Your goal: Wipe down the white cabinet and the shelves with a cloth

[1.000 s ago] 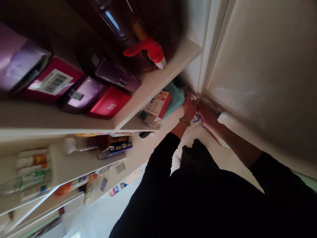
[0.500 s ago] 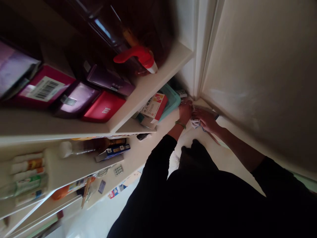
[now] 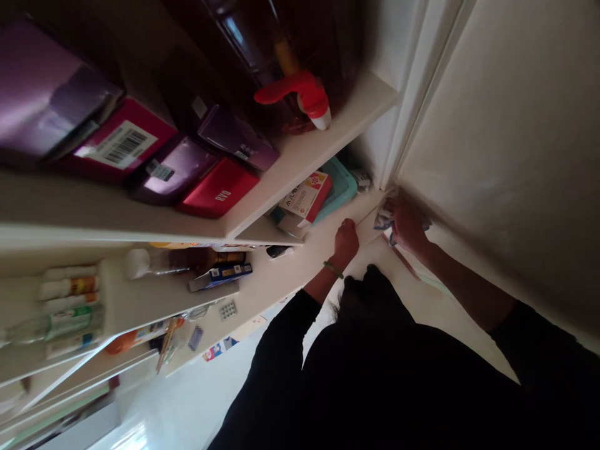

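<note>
In the corner by the wall, my right hand is closed over a crumpled, light-coloured cloth, pressing it on the counter. Part of the cloth is hidden under the fingers. My left hand is curled into a fist at the counter's front edge, apart from the cloth; the inside of the fist is hidden. A green bangle circles the left wrist. Just beyond that hand, a white and red box leans in a teal basket under the shelf.
Above, a shelf holds a dark jar with a red tap, a red box and several purple boxes. Bottles and a blue box stand to the left. A pale wall bounds the right side.
My left hand has drawn back from the corner towards the counter's front edge and closed up. My right hand stays on the cloth. The view has shifted slightly.
</note>
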Available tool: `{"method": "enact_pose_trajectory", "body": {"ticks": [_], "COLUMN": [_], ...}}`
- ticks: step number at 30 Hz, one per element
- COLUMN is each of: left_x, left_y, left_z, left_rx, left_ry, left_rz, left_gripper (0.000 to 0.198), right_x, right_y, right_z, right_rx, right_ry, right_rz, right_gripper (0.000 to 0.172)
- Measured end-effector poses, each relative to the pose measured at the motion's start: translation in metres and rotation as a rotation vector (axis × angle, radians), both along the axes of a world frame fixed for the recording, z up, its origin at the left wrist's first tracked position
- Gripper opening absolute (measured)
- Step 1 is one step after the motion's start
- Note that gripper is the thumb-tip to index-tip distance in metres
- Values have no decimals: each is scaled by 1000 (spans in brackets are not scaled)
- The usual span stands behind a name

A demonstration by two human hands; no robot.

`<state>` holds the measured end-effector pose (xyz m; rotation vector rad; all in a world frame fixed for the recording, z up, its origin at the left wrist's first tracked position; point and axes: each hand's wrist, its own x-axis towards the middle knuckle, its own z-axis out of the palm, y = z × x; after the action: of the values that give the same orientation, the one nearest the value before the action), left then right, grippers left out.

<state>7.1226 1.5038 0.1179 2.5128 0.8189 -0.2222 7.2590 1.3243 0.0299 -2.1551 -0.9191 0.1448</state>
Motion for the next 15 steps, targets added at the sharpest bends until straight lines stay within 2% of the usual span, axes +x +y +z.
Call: {"method": "enact_pose_trajectory", "body": {"ticks": [2, 5, 7, 9, 11, 13, 15], "left_x": [-27, -55, -67, -76, -85, -94, -104], "left_y": [-1, -3, -4, -5, -5, -5, -5], "left_z": [6, 15, 20, 24, 26, 25, 20], "left_rx": [-86, -236, -265, -266, -278, -290, -340], "left_ry": [-50, -182, -231, -260, -296, -316, -326], "left_rz": [82, 229, 286, 324, 361, 389, 410], "left_gripper": [33, 28, 29, 29, 28, 25, 20], "right_x": [7, 7, 1, -3, -1, 6, 11], "right_y": [25, 49, 47, 34, 20, 17, 24], "right_z": [0, 2, 2, 2, 2, 4, 7], "right_rx": [-26, -99, -132, -120, -106, -119, -143], "right_ry": [9, 9, -1, -10, -15, -18, -19], "right_rz": [-83, -116, -52, 57, 94, 24, -65], "right_gripper": [58, 54, 47, 39, 35, 37, 43]}}
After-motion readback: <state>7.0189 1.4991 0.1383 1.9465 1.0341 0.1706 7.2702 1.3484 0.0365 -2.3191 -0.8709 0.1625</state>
